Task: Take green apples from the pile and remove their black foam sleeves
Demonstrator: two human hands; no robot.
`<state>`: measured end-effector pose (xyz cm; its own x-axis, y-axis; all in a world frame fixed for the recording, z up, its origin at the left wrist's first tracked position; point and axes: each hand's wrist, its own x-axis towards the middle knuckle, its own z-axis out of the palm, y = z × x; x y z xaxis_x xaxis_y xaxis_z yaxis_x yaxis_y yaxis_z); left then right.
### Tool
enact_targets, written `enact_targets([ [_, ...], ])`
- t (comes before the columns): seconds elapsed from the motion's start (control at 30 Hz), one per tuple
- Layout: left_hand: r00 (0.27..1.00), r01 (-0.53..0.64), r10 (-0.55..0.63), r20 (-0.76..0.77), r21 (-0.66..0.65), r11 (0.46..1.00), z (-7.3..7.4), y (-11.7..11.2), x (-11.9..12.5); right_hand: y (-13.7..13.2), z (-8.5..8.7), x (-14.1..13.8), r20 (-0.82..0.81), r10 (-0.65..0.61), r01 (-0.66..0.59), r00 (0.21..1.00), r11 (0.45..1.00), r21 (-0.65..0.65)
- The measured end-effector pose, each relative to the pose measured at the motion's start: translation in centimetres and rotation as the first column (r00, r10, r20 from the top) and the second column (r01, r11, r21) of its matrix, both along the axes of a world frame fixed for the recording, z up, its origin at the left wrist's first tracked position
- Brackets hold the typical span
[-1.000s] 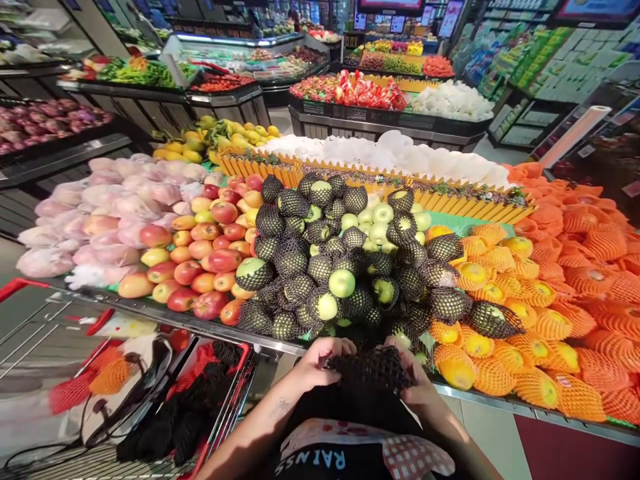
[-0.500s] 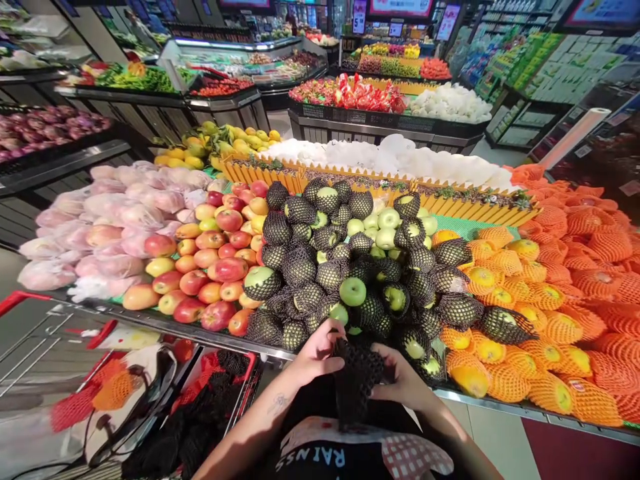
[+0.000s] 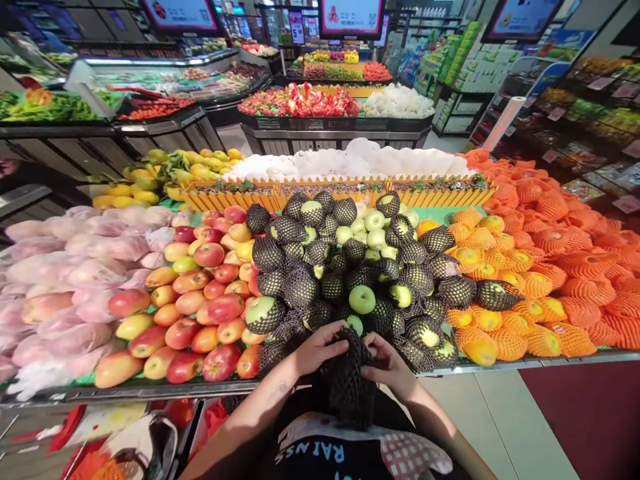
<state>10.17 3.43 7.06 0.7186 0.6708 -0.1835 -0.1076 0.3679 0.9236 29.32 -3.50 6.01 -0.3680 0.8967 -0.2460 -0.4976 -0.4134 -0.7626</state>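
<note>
Black foam net sleeve (image 3: 347, 380), stretchy mesh, gripped by both hands, left (image 3: 315, 348), right (image 3: 387, 365), beside round netted green apples (image 3: 330, 280).

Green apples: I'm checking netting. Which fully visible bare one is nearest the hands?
The bare green apple at the pile's front, just above the black net held in left hand and right hand; other bare ones cluster farther back.

Upside-down white lettering "RAINS" on black garment (image 3: 311, 455), bottom edge. Large "5" legible on hanging price sign (image 3: 297, 28), far back. Overhead screens (image 3: 351, 15): QR-like squares, wording too small to read.
</note>
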Motion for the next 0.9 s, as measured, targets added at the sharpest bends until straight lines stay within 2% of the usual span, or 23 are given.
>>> enact_targets([
  [0.1,0.997,0.045,-0.038,-0.065,0.105,0.993,0.3,1.0,-0.7,-0.5,-0.9,-1.6,0.055,0.04,-0.041,0.998,0.999,0.019],
  [0.2,0.992,0.016,0.008,-0.123,0.187,0.982,-0.1,1.9,-0.7,-0.9,-1.5,-2.2,0.118,0.029,-0.031,0.993,0.999,0.014],
  [0.23,0.99,-0.016,0.044,-0.134,0.204,0.979,-0.4,2.3,-0.5,-0.9,-1.5,-2.1,0.129,-0.036,0.034,0.991,0.999,0.012],
  [0.3,0.977,-0.096,0.135,-0.165,0.224,0.97,-1.2,3.1,-0.2,-0.5,-1.4,-1.4,0.152,-0.26,0.261,0.954,0.965,0.014],
  [0.37,0.957,-0.153,0.206,-0.204,0.251,0.956,-1.8,4.0,0.3,0.4,-1.2,-0.6,0.194,-0.473,0.477,0.859,0.878,0.029],
  [0.43,0.938,-0.178,0.259,-0.231,0.317,0.931,-2.2,4.7,0.9,1.8,-1.0,0.2,0.244,-0.565,0.569,0.788,0.82,0.059],
  [0.5,0.888,-0.2,0.345,-0.305,0.42,0.885,-2.3,5.2,1.6,3.6,-1.0,0.7,0.295,-0.565,0.564,0.771,0.82,0.096],
  [0.57,0.791,-0.223,0.459,-0.404,0.508,0.832,-2.3,5.5,2.4,5.3,-1.2,0.9,0.366,-0.556,0.546,0.747,0.826,0.141],
  [0.67,0.684,-0.255,0.553,-0.477,0.553,0.793,-2.5,5.8,3.5,7.1,-1.8,1.0,0.494,-0.574,0.526,0.653,0.813,0.249],
  [0.77,0.662,-0.287,0.579,-0.476,0.553,0.782,-3.0,6.0,4.4,7.9,-2.5,1.2,0.591,-0.567,0.459,0.574,0.82,0.342],
  [0.9,0.647,-0.325,0.608,-0.46,0.555,0.766,-2.9,5.9,5.0,8.3,-3.7,1.7,0.634,-0.521,0.336,0.571,0.853,0.399],
])
